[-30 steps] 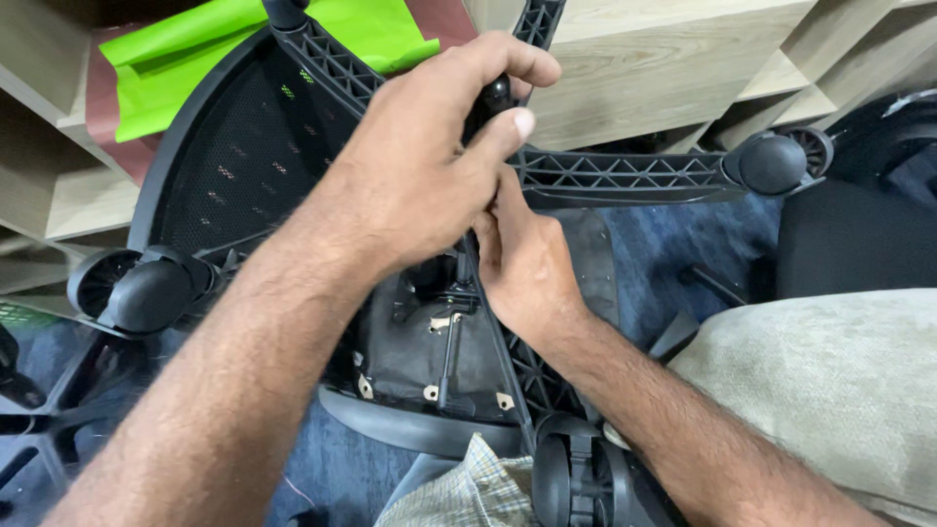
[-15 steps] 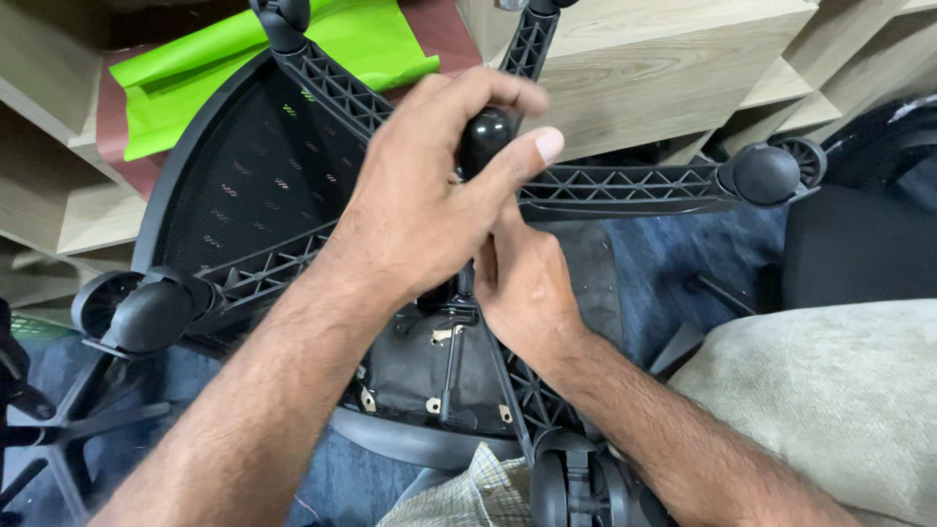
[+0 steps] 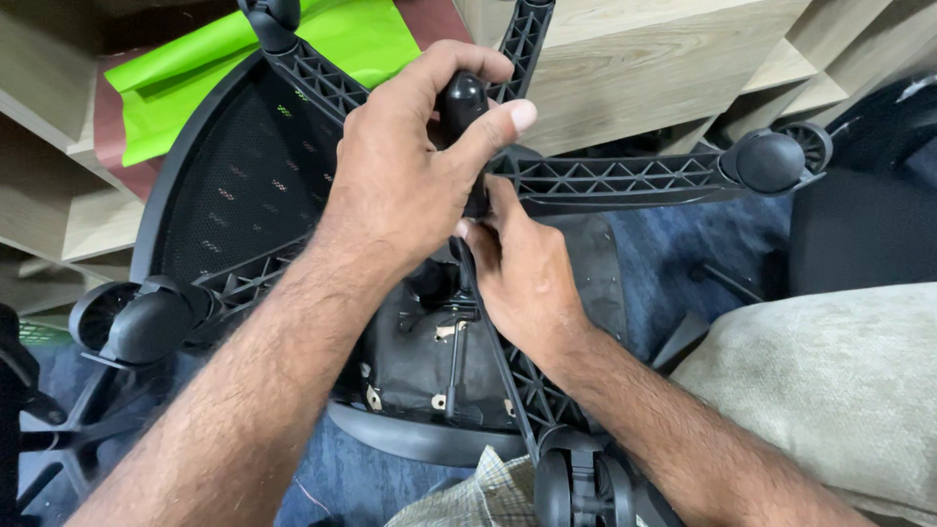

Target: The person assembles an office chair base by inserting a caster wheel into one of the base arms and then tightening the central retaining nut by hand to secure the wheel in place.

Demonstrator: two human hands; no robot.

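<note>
— Where's the thing the hands are working on?

— At the hub of the upturned chair base (image 3: 625,181), the black five-spoked star lying over the underside of the seat. A black post (image 3: 463,102) with a rounded tip stands up out of that hub, about at the middle of the scene, a little to the far side.

— Which hand has it?

— The left hand (image 3: 400,185). Its fingers curl over the top of the post and the thumb presses in from the right, so it's clamped on the post. The right hand (image 3: 522,273) is just below and to the near side, touching the left; its fingertips are tucked in at the foot of the post by the hub. Whether they're pinching anything there I can't tell, the left hand covers it.

— How does the post run?

— Its long axis points up out of the hub, roughly toward the camera and tilted a bit to the far side. The left hand is on its free end, the right at its root.

— And around it?

— Spokes fan outward, each ending in a caster: one at the left (image 3: 146,327), one at the right (image 3: 771,161), one at the near edge (image 3: 571,483). The mesh chair back (image 3: 234,185) lies to the far left, with a bright green sheet (image 3: 185,83) beyond it and pale wooden shelving (image 3: 644,59) across the far side. A grey cushion (image 3: 830,381) sits near right.
</note>
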